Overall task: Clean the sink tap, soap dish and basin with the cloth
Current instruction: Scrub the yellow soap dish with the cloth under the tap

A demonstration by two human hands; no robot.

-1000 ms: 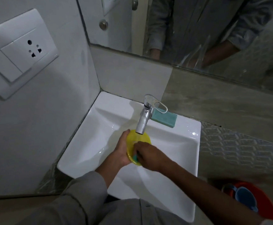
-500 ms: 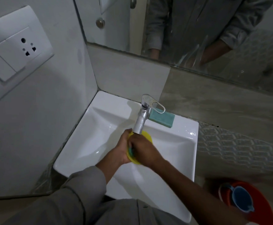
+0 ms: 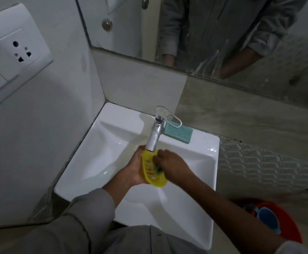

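Since the earlier frame the yellow slotted plastic soap dish (image 3: 152, 166) has tilted so its slotted face shows, and the right hand (image 3: 170, 166) has slid from its lower edge up toward its middle. Head view: left hand (image 3: 134, 170) cups the dish from the left, fingers curled round its back, a grasping grip, holding it on edge above the white rectangular ceramic basin (image 3: 98, 158). Dish's upper end sits directly under the spout of the chrome single-lever tap (image 3: 156, 133), touching or nearly touching; cannot tell which. Right hand's grip is clenched on a small green cloth (image 3: 158, 168), only a scrap of it visible between the fingers, pressed against the dish's slotted face. Teal rectangular soap bar (image 3: 179, 134) lies on the basin's back ledge just right of the tap. White wall socket plate (image 3: 12, 54) at upper left. Mirror (image 3: 222, 33) above the basin reflects a grey-sleeved person. Red bucket (image 3: 288, 222) with a blue mug (image 3: 269, 219) inside, on the floor at lower right.
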